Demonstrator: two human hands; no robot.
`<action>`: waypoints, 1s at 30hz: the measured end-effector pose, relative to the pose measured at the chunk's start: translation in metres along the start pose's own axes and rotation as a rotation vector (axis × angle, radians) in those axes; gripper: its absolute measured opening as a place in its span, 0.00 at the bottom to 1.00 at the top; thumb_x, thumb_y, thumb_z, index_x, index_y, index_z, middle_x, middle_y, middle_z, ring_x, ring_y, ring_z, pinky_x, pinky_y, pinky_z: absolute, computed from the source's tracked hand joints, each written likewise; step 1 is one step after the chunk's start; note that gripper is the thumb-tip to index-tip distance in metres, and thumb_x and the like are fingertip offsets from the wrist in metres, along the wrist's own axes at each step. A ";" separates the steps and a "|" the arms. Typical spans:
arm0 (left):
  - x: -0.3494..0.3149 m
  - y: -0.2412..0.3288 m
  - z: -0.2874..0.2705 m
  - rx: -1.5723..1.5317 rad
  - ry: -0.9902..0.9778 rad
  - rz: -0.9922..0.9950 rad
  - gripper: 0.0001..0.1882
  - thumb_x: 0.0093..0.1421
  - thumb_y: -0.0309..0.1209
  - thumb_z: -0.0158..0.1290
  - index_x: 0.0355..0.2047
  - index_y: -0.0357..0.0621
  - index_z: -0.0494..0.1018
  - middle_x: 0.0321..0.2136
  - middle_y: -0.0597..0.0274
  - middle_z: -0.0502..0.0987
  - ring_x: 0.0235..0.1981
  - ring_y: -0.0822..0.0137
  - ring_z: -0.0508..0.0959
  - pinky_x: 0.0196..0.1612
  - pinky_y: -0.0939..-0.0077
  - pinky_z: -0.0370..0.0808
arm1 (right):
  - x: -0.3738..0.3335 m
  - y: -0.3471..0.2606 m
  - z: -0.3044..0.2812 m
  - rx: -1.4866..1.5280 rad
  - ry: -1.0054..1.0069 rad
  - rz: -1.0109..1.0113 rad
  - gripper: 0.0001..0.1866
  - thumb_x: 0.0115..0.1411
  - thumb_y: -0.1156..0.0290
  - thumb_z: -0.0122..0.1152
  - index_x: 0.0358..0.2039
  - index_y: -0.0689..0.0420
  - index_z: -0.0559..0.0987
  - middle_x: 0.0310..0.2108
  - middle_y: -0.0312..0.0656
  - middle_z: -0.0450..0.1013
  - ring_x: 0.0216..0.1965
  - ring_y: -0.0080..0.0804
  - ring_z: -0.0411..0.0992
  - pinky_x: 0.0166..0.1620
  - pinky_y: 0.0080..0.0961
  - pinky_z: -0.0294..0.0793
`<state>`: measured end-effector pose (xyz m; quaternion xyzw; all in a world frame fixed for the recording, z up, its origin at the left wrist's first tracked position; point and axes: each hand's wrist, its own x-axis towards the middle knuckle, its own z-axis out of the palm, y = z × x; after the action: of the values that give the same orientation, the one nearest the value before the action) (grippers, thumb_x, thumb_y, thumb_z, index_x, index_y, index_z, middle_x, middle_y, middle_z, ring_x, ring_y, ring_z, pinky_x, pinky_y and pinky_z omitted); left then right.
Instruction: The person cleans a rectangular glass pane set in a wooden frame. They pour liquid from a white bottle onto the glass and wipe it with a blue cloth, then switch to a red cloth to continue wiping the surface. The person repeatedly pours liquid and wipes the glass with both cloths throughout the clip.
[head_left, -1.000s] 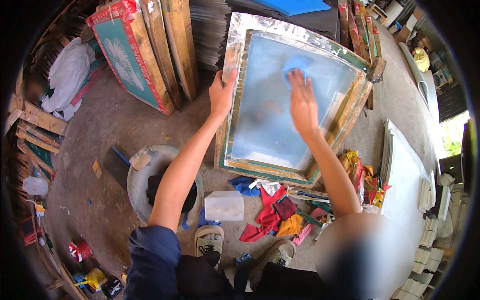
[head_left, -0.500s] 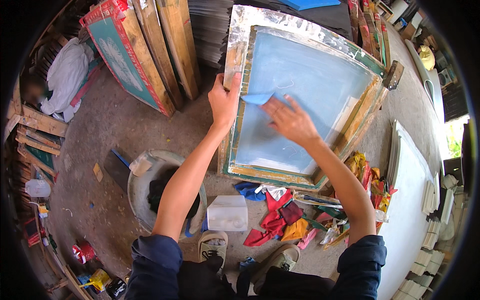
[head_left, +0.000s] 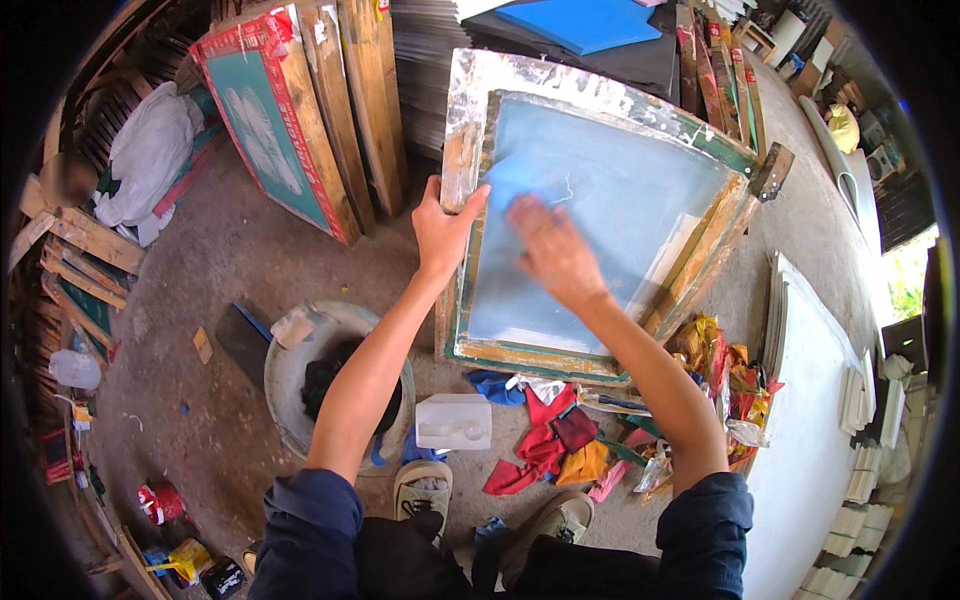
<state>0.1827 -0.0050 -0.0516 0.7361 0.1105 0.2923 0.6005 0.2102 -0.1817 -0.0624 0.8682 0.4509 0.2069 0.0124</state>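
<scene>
A wooden screen-printing frame [head_left: 722,152] with pale blue mesh stands tilted in front of me, its wood stained with paint. My left hand [head_left: 445,228] is closed round its left side, thumb on the front face. On the upper left of the mesh, my right hand [head_left: 553,245] presses a light blue cloth [head_left: 512,175] under its fingertips; hand and cloth are blurred by motion. Thin curved pale lines show on the mesh beside that hand.
By my left forearm stands a round tub [head_left: 285,385] with dark contents. A cut white plastic jug [head_left: 453,421] and coloured rags [head_left: 540,440] lie near my feet. More frames [head_left: 290,130] lean at upper left; white sheets [head_left: 810,400] are stacked at right.
My right hand has slid the blue cloth up and to the left across the mesh. The left hand keeps its hold; the frame appears slightly lower in view.
</scene>
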 end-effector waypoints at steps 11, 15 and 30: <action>-0.012 0.007 -0.010 -0.039 0.059 0.122 0.14 0.49 0.30 0.59 0.30 0.35 0.68 0.23 0.57 0.77 0.24 0.75 0.75 0.28 0.78 0.71 | -0.010 -0.002 -0.007 -0.030 0.082 -0.155 0.34 0.53 0.59 0.54 0.59 0.56 0.57 0.59 0.39 0.56 0.61 0.29 0.52 0.61 0.37 0.49; -0.015 0.008 -0.017 -0.023 0.043 0.064 0.14 0.49 0.30 0.58 0.31 0.34 0.68 0.23 0.57 0.77 0.25 0.75 0.75 0.29 0.78 0.71 | 0.010 0.014 -0.025 -0.122 0.210 0.157 0.35 0.52 0.60 0.54 0.59 0.57 0.57 0.60 0.40 0.55 0.61 0.30 0.51 0.61 0.37 0.49; -0.054 0.028 -0.015 -0.074 -0.001 0.069 0.13 0.49 0.30 0.58 0.31 0.34 0.69 0.23 0.58 0.76 0.25 0.74 0.75 0.30 0.78 0.70 | -0.059 0.009 -0.050 -0.101 0.183 0.134 0.35 0.54 0.59 0.53 0.60 0.57 0.55 0.61 0.41 0.52 0.62 0.32 0.49 0.62 0.38 0.47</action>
<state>0.1251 -0.0276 -0.0398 0.7169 0.0737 0.3164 0.6168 0.1685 -0.2419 -0.0356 0.8722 0.3799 0.3082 0.0007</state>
